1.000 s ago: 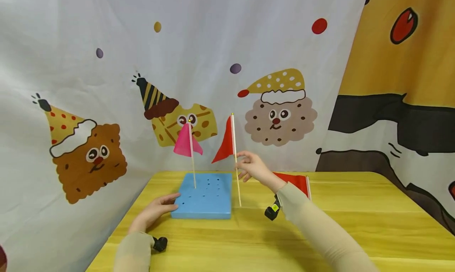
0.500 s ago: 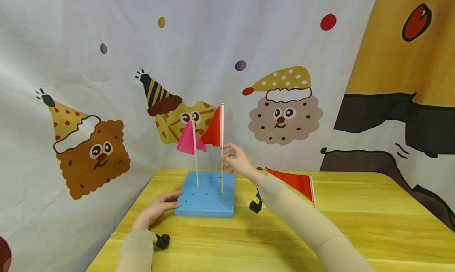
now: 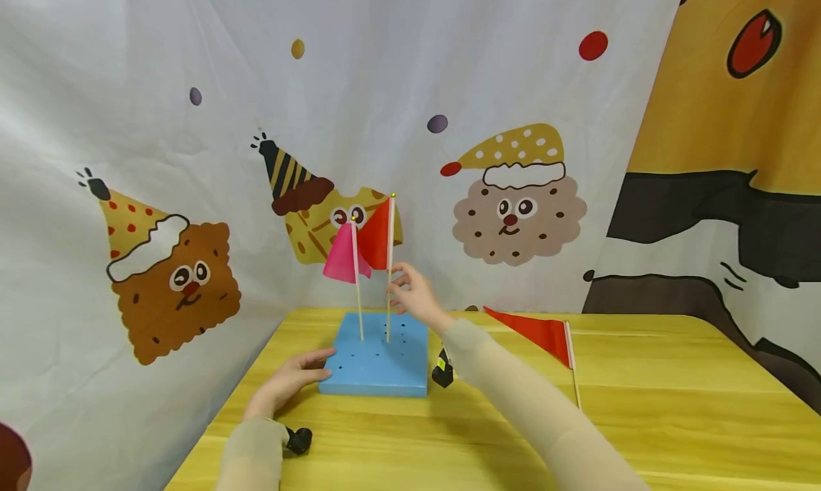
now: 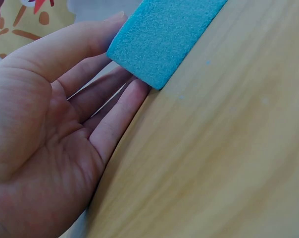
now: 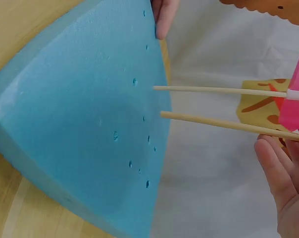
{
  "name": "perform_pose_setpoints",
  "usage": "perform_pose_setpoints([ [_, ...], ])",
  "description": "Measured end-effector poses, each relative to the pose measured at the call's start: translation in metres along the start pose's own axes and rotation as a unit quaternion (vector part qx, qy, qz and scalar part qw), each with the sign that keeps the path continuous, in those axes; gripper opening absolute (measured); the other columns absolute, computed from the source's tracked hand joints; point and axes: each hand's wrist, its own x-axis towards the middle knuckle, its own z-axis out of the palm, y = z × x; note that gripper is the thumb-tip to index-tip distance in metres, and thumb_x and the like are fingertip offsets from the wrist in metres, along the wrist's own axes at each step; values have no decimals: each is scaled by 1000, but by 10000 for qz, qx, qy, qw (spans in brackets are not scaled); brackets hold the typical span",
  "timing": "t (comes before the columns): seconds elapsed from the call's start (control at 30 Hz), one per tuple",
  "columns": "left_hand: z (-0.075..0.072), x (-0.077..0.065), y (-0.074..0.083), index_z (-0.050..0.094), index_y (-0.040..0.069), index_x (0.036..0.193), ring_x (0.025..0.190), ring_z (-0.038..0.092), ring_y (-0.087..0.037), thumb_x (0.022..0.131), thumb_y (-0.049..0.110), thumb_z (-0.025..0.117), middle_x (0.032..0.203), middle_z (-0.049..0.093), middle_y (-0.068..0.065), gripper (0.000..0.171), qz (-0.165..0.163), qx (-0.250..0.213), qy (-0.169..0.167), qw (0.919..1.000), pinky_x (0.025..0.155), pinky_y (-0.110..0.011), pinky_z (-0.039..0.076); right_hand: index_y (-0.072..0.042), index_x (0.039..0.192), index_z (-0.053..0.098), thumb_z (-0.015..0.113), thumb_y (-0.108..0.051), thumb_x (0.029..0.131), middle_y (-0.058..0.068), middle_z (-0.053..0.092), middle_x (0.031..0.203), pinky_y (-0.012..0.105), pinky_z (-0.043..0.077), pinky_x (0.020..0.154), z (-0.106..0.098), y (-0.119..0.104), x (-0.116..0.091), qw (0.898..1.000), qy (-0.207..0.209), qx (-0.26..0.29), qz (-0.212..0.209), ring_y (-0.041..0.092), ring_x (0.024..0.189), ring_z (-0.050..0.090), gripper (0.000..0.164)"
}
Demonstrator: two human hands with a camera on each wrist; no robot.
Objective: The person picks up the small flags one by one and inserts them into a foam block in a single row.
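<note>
My right hand point(image 3: 413, 291) pinches the thin wooden stick of a red flag point(image 3: 376, 236), held upright above a blue foam board point(image 3: 365, 385) with small holes. Whether the stick's lower end touches the board or hovers just over it, I cannot tell. Close to its left, a pink flag point(image 3: 341, 256) stands on its own stick point(image 5: 214, 89) in the board. Against the board's left edge rests my left hand point(image 3: 291, 377); in the left wrist view its fairly straight fingers point(image 4: 117, 116) and thumb touch the corner of the foam.
A second red flag point(image 3: 539, 334) lies on the wooden table point(image 3: 641, 405), right of the right forearm. Behind the table hangs a white cloth point(image 3: 359, 70) printed with cartoon biscuits and cheese. Several holes show in the board's top.
My right hand has carried the red flag left, from beside the board to over it, close to the pink flag. The left hand has stayed at the board's left edge.
</note>
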Motion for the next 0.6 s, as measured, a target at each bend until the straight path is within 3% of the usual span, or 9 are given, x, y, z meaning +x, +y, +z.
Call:
perform_pose_setpoints([
  [0.17,0,-1,1,46,7,145,137,31,-42,94,25,66,150,37,-20,57,15,102,16,9999,109,-55,30,-5,132,49,57,-8,99,25,64,105,48,58,62,6,7,5,10000,61,-18,-3,30,71,68,35],
  [0.3,0,-1,1,47,7,145,137,32,-42,94,26,66,150,38,-20,57,57,135,18,9999,108,-54,31,-9,129,50,57,-9,99,24,64,104,54,56,66,10,12,8,9999,126,49,73,34,72,68,31],
  [0.43,0,0,0,47,7,145,137,31,-41,94,24,66,150,38,-20,57,54,49,20,10000,108,-54,31,-13,125,52,58,-8,98,17,65,99,49,58,65,13,15,9,9998,178,-21,133,41,79,67,28],
  [0.6,-1,2,0,46,5,145,138,30,-41,94,22,66,150,37,-20,57,-29,-171,-47,9998,109,-52,31,-12,125,52,57,-7,98,19,65,99,38,58,59,15,17,10,9998,136,-105,121,37,75,67,27],
])
